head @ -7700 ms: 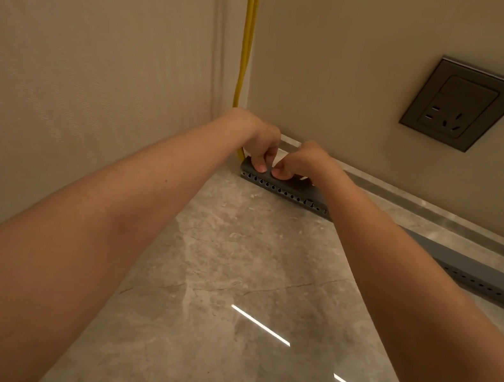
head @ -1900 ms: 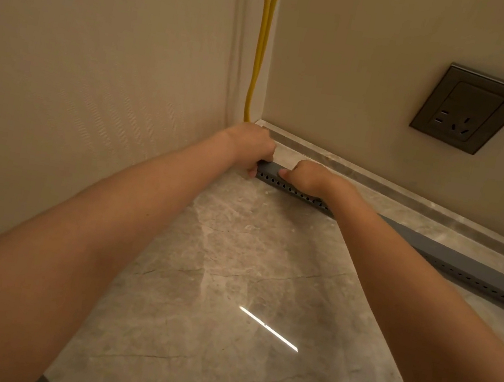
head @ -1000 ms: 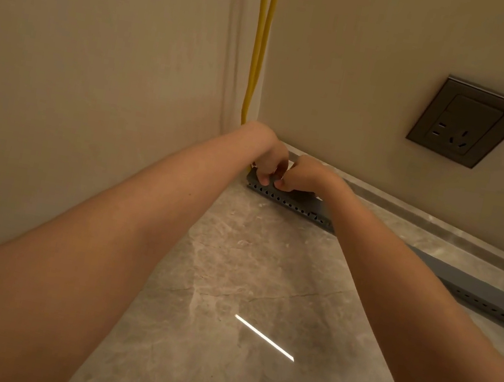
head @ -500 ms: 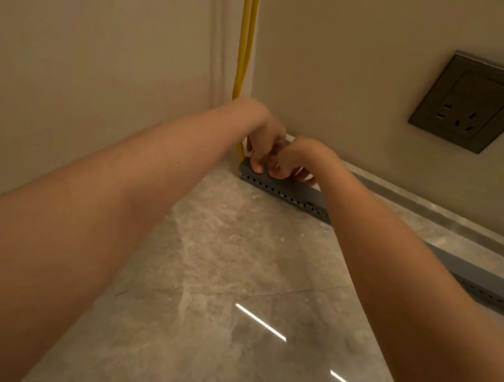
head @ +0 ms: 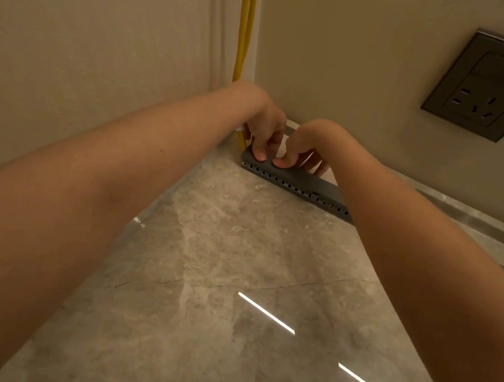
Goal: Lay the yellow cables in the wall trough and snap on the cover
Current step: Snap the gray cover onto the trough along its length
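Two yellow cables [head: 246, 21] run down the room corner and vanish behind my left wrist; a short yellow stretch shows again at the floor beside the trough's left end. The grey trough [head: 298, 187], with a row of small holes along its front, lies on the floor against the back wall. A grey cover [head: 307, 177] sits on top of it. My left hand [head: 266, 129] and my right hand [head: 309, 143] meet at the trough's left end, thumbs pressed on the cover and fingers curled behind it. The inside of the trough is hidden.
A dark wall socket [head: 497, 87] sits on the back wall at the upper right. A metallic skirting strip [head: 475, 215] runs along the wall base. The polished grey stone floor [head: 246, 274] reflects two light strips. The left wall stands close beside my left arm.
Both hands stay at the trough's left end. My thumbs now lie flat on the cover's top, side by side. The view has shifted slightly.
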The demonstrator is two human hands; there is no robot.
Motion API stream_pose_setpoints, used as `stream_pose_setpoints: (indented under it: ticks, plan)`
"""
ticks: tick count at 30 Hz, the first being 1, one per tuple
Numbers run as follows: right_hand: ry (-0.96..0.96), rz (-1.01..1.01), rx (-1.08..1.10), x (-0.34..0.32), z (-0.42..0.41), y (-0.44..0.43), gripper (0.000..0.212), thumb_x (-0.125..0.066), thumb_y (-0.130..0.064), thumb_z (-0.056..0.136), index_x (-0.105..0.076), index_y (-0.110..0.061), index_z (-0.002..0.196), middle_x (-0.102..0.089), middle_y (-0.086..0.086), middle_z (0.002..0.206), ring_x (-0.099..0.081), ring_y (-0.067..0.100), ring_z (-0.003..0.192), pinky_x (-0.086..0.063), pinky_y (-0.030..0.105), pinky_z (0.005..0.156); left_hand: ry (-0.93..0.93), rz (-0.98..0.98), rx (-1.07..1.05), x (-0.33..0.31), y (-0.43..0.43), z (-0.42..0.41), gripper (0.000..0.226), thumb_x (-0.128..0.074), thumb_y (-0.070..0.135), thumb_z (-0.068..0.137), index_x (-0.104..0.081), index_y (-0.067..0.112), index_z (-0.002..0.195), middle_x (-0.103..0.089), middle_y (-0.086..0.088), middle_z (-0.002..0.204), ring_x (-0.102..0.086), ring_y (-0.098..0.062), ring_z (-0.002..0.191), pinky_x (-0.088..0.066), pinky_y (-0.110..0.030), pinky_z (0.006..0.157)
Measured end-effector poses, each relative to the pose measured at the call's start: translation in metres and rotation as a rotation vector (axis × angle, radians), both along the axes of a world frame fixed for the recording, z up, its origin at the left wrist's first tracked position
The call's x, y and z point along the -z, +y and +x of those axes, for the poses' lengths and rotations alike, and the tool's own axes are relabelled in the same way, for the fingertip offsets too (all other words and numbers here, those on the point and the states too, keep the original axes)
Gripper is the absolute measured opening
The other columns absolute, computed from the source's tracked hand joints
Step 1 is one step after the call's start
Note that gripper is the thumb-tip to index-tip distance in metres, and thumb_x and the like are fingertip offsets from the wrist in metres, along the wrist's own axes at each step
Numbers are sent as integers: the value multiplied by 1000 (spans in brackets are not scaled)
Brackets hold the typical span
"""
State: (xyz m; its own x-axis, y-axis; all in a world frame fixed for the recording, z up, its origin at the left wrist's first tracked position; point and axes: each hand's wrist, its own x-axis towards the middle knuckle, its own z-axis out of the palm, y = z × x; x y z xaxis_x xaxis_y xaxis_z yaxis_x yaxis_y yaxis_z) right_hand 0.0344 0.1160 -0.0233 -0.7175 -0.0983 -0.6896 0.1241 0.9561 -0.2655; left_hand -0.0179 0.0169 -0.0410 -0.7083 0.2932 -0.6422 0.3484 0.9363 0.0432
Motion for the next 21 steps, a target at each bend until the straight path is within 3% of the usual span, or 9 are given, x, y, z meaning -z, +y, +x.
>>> stream_pose_setpoints:
  ticks: [2, 5, 9, 11, 13, 15, 17, 19, 21]
  plan:
    - [-7, -1, 9, 0, -1, -1, 45, -59, -19, 92, -48, -2, 133, -56, 10, 132, -49, 25, 127, -40, 37, 105, 0, 5, -8, -1, 0, 1, 29, -67, 12, 85, -65, 12, 114, -59, 0, 103, -53, -19, 99, -45, -34, 97]
    - [12, 6, -7, 0, 0, -2, 49, -60, -21, 91, -48, -2, 135, -59, 7, 96, -50, 22, 108, -40, 38, 107, -15, 0, -28, -2, 1, 2, 30, -67, 9, 84, -65, 8, 114, -60, -3, 104, -55, -21, 99, -46, -36, 99]
    - [55, -18, -33, 0, 4, 2, 45, -55, -22, 94, -45, -8, 136, -52, 10, 134, -47, 21, 109, -38, 36, 106, -13, -8, -41, 0, 6, 0, 37, -70, 11, 83, -56, 16, 117, -55, -1, 99, -53, -23, 97, -46, -36, 91]
    - [54, -32, -32, -1, 7, 5, 44, -53, -24, 95, -45, -12, 136, -46, 9, 142, -45, 20, 106, -38, 36, 105, -4, -6, -45, 0, 6, -1, 38, -70, 13, 83, -53, 21, 116, -52, 4, 91, -51, -22, 101, -45, -38, 94]
    - [59, -18, -42, 1, 6, 5, 44, -51, -26, 96, -43, -10, 137, -52, 9, 135, -44, 19, 98, -39, 36, 102, -3, -9, -40, 1, 3, -3, 35, -69, 14, 84, -52, 22, 113, -52, 4, 93, -49, -22, 103, -44, -38, 94]
    - [19, -5, -10, 2, 4, 6, 39, -52, -28, 95, -51, -5, 127, -58, 7, 101, -47, 18, 84, -41, 32, 84, -7, -18, -26, 4, 1, -3, 27, -68, 14, 85, -53, 21, 106, -53, 0, 101, -50, -22, 100, -43, -33, 87]
    - [10, 2, 22, 6, 4, 9, 24, -53, -29, 95, -55, -6, 90, -49, 4, 83, -45, 16, 70, -40, 29, 66, -40, -2, -20, 11, -1, -5, 25, -69, 13, 84, -54, 20, 103, -54, 0, 95, -52, -21, 96, -44, -31, 83]
    - [53, -42, 31, 8, 0, 7, 30, -55, -27, 94, -46, -8, 72, -50, 3, 80, -47, 15, 66, -42, 29, 63, -62, 19, -7, 10, -2, -6, 29, -69, 9, 83, -56, 15, 109, -53, 5, 85, -52, -20, 94, -46, -31, 84]
    - [207, -36, 11, 12, 1, 5, 21, -62, -27, 89, -55, -7, 92, -61, 7, 102, -61, 24, 93, -50, 30, 80, -72, 25, 20, 9, -1, -8, 38, -67, 7, 84, -56, 10, 120, -54, 6, 85, -53, -20, 94, -47, -35, 89]
